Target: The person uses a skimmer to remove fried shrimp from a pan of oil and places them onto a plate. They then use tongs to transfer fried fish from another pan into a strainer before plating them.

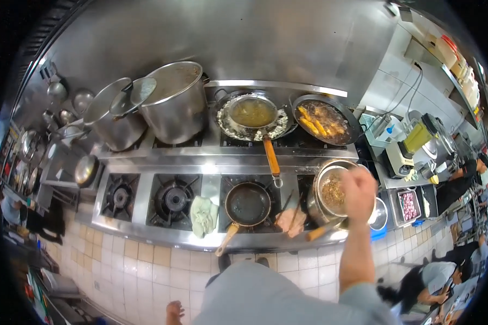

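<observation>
My right hand (359, 190) is closed in a fist above a steel pot (313, 203) at the front right of the stove. Its fingertips are hidden, so what it grips, if anything, cannot be made out. Inside the pot's rim is a round strainer or pan with brown grainy bits (332, 192). A wooden handle (322, 231) sticks out over the pot's front edge. Low in the view, away from the stove, my left hand (174, 311) hangs with loosely bent fingers and nothing visible in it.
A frying pan (248, 202), a pale green cloth (204, 216) and a pinkish cloth (291, 221) lie along the front burners. Behind stand two stockpots (173, 111), a wok with a strainer (253, 112) and a pan of frying food (322, 122). A blender (417, 138) stands right; co-workers (439, 279) are beyond.
</observation>
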Tool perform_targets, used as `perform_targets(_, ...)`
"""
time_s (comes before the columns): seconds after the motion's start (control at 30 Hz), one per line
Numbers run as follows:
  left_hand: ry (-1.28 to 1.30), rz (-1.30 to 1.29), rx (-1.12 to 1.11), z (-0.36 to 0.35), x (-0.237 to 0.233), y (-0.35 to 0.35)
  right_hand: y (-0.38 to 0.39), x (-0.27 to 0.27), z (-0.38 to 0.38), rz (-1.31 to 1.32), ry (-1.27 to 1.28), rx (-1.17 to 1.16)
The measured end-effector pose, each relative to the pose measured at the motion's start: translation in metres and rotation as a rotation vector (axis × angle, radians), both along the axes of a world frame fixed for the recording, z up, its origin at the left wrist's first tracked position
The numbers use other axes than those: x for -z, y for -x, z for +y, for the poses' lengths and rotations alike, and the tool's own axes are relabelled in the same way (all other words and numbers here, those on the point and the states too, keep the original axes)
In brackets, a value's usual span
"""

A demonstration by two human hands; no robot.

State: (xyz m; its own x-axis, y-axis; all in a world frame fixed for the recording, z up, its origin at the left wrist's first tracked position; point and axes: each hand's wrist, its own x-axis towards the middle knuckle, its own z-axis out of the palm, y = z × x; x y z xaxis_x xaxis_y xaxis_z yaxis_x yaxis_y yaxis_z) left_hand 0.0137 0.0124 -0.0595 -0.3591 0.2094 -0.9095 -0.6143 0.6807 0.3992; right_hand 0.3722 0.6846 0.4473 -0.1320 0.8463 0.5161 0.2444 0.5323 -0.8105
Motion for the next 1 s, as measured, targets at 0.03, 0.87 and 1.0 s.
perform_targets(0.03,0.028,-0.030,0.056,0.009,-0.005,-0.001,-0.010,-0.013,-0.020,0.241,-0.052,-0.092)
perform_targets(0.87,0.195,0.268,0.577,0.092,-0.007,-0.006,-0.148,-0.138,-0.195,0.110,-0.949,-0.732)
perform_targets(1.0,0.111,0.185,0.323,0.025,-0.003,-0.003,-0.114,-0.075,-0.160,0.079,-0.453,-0.238)
